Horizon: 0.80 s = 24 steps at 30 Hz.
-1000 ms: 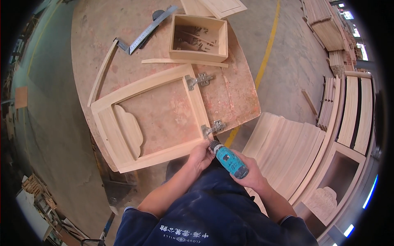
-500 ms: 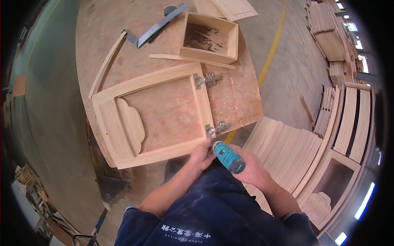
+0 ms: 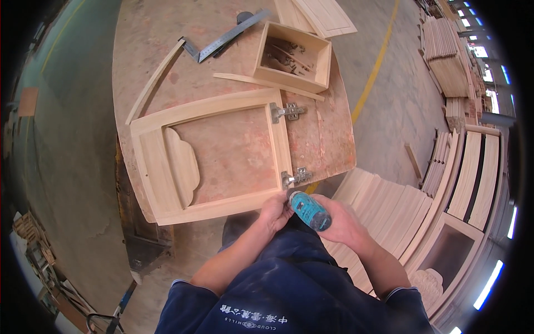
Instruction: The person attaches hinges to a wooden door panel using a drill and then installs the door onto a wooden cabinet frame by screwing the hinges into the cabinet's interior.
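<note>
Right hand (image 3: 342,225) is clamped round the teal drill (image 3: 310,211), left hand (image 3: 273,212) beside its nose, grip indeterminable; the step appears to be fastening near the closer hinge (image 3: 296,177), four o'clock on the wooden frame (image 3: 208,212) atop the bench (image 3: 328,145), next calling for steady drill alignment.

The frame (image 3: 222,207) is matt wood, its hinges (image 3: 288,112) shiny metal.
</note>
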{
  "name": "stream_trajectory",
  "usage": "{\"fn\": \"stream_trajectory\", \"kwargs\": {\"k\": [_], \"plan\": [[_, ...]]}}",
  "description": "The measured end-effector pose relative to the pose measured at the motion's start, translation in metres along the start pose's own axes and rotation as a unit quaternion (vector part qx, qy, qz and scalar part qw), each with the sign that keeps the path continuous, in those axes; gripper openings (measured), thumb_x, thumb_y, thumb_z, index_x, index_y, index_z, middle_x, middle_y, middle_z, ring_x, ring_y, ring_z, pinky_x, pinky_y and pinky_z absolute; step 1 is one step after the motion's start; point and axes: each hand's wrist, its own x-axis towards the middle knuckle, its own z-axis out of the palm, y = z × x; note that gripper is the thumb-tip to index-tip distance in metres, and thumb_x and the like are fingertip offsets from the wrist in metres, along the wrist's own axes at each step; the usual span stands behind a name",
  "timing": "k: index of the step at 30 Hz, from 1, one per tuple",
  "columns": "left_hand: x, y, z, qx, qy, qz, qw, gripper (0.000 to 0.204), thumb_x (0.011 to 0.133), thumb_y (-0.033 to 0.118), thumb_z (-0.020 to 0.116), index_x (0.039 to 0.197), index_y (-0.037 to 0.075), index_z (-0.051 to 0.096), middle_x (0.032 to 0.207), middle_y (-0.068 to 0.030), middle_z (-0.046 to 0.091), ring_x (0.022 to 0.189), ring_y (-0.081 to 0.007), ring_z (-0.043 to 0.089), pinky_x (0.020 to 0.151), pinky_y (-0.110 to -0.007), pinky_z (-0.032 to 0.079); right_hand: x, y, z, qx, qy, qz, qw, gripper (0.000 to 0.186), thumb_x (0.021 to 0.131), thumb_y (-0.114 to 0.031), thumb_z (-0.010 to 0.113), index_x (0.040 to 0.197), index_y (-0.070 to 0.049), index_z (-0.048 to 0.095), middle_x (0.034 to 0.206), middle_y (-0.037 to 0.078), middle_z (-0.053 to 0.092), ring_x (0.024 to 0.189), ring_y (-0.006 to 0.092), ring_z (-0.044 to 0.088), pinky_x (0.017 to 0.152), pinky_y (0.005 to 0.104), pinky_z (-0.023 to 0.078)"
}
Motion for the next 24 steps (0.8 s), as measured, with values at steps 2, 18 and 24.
{"fn": "stream_trajectory", "kwargs": {"k": [2, 18, 24], "plan": [[0.0, -0.001, -0.002, -0.002, 0.001, 0.002, 1.0, 0.02, 0.106, 0.019, 0.049, 0.103, 0.004, 0.062, 0.089, -0.0044, 0.068, 0.077, -0.0114, 0.066, 0.067, -0.025, 0.057, 0.001, 0.0, -0.001, -0.004, -0.008, -0.018, 1.0, 0.046, 0.079, -0.019, 0.071, 0.123, -0.011, 0.062, 0.098, 0.021, 0.07, 0.096, 0.0417, 0.066, 0.08, 0.0431, 0.053], [-0.015, -0.003, 0.011, 0.043, -0.026, 0.011, 0.999, 0.028, 0.105, 0.015, 0.039, 0.112, -0.002, 0.061, 0.109, -0.0161, 0.067, 0.102, -0.0271, 0.066, 0.091, -0.041, 0.056, 0.016, -0.007, -0.02, -0.265, -0.07, -0.12, 0.954, 0.031, 0.074, -0.017, 0.068, 0.105, -0.016, 0.064, 0.09, 0.013, 0.071, 0.089, 0.0387, 0.067, 0.073, 0.0497, 0.053], [-0.034, -0.002, -0.061, 0.295, 0.065, 0.124, 0.945, 0.022, 0.095, 0.016, 0.06, 0.107, -0.002, 0.066, 0.099, -0.0134, 0.071, 0.089, -0.0238, 0.069, 0.081, -0.037, 0.055, -0.001, 0.021, -0.051, -0.112, -0.021, -0.147, 0.983, 0.048, 0.074, -0.017, 0.072, 0.121, -0.017, 0.065, 0.098, 0.015, 0.071, 0.095, 0.0377, 0.066, 0.08, 0.047, 0.053]]}}
